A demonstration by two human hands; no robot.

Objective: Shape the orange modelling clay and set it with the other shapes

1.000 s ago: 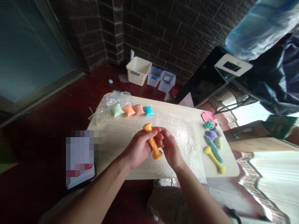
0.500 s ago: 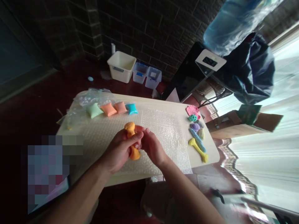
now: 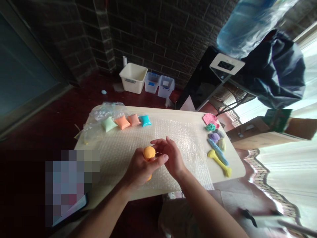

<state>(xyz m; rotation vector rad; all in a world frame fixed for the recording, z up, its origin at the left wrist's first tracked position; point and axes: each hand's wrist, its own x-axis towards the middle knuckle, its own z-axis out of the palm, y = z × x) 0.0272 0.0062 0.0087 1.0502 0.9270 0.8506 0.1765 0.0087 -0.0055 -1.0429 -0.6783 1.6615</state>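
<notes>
My left hand [image 3: 140, 167] is wrapped round an orange clay bone shape [image 3: 149, 153], held upright so its rounded top end shows above my fingers. My right hand [image 3: 169, 155] is right beside it, fingers loosely spread and touching the clay near the top. Both hands hover over a sheet of bubble wrap [image 3: 190, 138] on a small cream table [image 3: 235, 162]. Most of the clay shaft is hidden inside my left fist.
Four clay packets [image 3: 126, 121] in green, orange, orange and blue lie at the table's far side beside a clear plastic bag [image 3: 104, 112]. Finished clay shapes [image 3: 218, 148], among them a yellow bone, line the right edge. White bins [image 3: 146, 79] stand by the brick wall.
The orange clay has been turned from lying slanted across my hands to standing end-up in my left fist. My right fingers have loosened from it. The camera view has shifted slightly.
</notes>
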